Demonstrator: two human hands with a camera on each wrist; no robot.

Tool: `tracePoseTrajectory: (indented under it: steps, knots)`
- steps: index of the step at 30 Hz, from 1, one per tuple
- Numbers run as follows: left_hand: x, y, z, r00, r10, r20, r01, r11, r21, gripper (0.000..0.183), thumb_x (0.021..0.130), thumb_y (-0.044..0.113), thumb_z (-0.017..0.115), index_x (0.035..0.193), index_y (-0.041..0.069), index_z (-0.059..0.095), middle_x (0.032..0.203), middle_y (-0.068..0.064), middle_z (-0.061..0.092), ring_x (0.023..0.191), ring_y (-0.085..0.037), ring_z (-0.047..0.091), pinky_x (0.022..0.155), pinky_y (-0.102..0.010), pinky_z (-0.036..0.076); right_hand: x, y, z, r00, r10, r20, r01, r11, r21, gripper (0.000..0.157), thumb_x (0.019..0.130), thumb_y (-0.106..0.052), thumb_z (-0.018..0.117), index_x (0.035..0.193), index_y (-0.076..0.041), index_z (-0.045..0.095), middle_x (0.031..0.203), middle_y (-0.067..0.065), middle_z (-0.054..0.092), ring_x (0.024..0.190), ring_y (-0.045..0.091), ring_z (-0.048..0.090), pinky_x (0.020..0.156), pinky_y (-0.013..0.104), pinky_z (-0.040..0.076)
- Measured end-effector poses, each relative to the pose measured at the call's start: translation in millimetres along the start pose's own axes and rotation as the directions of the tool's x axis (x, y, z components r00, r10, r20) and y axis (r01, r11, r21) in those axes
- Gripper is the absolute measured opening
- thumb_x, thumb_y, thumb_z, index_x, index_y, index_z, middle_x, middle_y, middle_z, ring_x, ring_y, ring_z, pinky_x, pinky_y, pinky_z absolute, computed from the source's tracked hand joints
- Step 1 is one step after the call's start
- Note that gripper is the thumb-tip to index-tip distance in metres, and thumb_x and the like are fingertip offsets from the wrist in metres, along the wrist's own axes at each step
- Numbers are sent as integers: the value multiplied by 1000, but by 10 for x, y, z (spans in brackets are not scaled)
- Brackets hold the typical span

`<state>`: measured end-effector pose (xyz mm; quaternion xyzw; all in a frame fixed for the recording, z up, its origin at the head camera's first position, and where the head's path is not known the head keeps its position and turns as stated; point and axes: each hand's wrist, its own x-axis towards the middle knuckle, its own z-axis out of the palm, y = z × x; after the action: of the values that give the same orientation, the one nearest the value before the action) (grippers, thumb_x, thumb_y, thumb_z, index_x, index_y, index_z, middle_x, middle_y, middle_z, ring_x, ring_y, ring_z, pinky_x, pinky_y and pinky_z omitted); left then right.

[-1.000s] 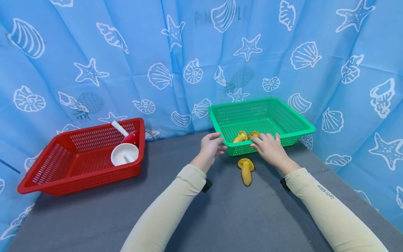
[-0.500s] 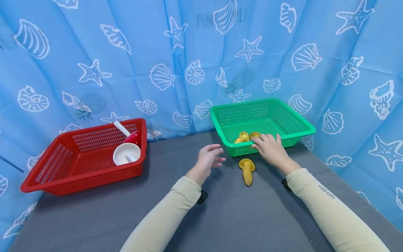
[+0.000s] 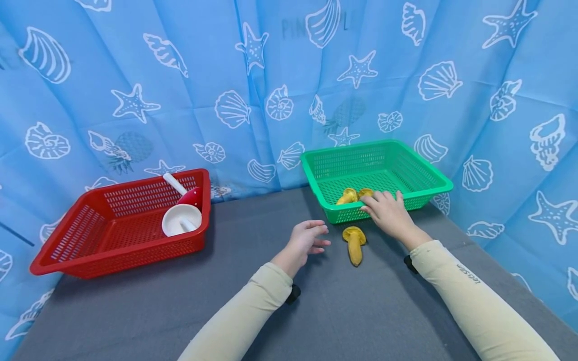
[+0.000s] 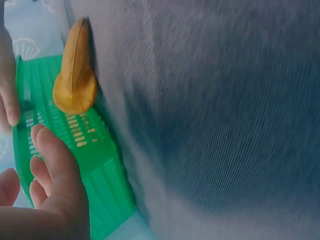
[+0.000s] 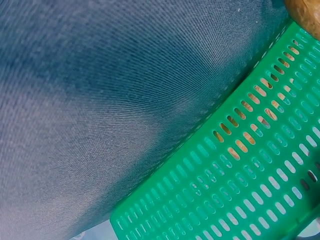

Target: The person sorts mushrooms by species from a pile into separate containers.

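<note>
In the head view a yellow-brown mushroom (image 3: 354,245) lies on the grey cloth in front of the green basket (image 3: 325,210). My left hand (image 3: 303,245) hovers left of this mushroom, fingers loosely bent and apart from it; the left wrist view shows nothing between the fingers. My right hand (image 3: 387,213) grips the basket's front rim, thumb outside and fingers over the edge. Just inside the rim lie two more mushrooms, one at the left (image 3: 347,196) and another (image 3: 365,192) close to the right fingertips. The right wrist view shows mostly the basket's slotted wall (image 5: 240,165).
A red basket (image 3: 135,250) stands at the left on the table. In it are a white bowl (image 3: 171,220) with a white handle-like piece inside, and a red utensil with a white handle (image 3: 174,183). A blue shell-patterned curtain (image 3: 271,60) hangs behind.
My left hand has drawn back from the green basket's left front corner toward me, coming level with the loose mushroom. The right hand stays at the rim.
</note>
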<state>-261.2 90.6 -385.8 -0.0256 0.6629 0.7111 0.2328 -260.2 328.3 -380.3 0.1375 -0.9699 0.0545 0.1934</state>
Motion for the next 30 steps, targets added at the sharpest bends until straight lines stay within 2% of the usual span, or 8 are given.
tracePoseTrajectory:
  steps: [6,14,22,30]
  knots:
    - [-27,-110,67,1000,-11,29,10,999,30,33,98,16,59,128,2,58,118,-13,66,67,-9,65,60,-24,52,10,-1,11,1000,-8,-1,8,1000,-29,28,97,-21,60,120,-5,62,102,19,58,103,46,51,97,77,21]
    - [-32,-215,155,999,-8,42,6,999,50,32,96,14,61,126,1,60,115,-13,67,67,-8,64,55,-20,50,4,33,42,1000,-5,-10,5,1000,-7,27,97,-21,59,119,-6,63,103,19,58,102,46,51,97,77,20]
    - [-10,-282,265,997,-65,29,62,994,85,29,95,15,63,123,5,63,110,-6,69,81,-18,68,55,-21,49,8,44,55,1000,-7,-22,8,1000,4,27,97,-21,60,118,-5,63,103,20,58,102,46,51,97,77,19]
    - [14,-322,358,994,-105,27,100,985,139,33,93,13,66,125,8,63,101,-4,69,81,-21,68,56,-25,49,10,36,61,1000,-7,-23,7,1000,4,26,97,-21,59,118,-6,63,103,20,58,102,46,51,97,77,19]
